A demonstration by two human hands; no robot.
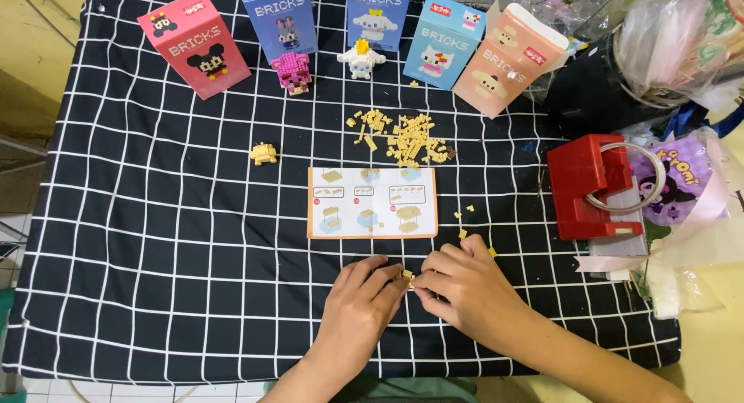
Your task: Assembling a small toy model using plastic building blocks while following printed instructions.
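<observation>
A small yellow brick piece (407,276) is pinched between the fingertips of the left hand (363,306) and right hand (465,287), near the instruction sheet (372,203). Loose yellow bricks (403,136) are scattered farther back on the checked tabletop (155,217).

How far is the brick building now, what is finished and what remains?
Done: a pink figure and a white figure stand by the boxes, and a small yellow part lies apart. In hand: the left hand and right hand join tiny yellow bricks. Left: the loose yellow pile above the instruction sheet.
</observation>
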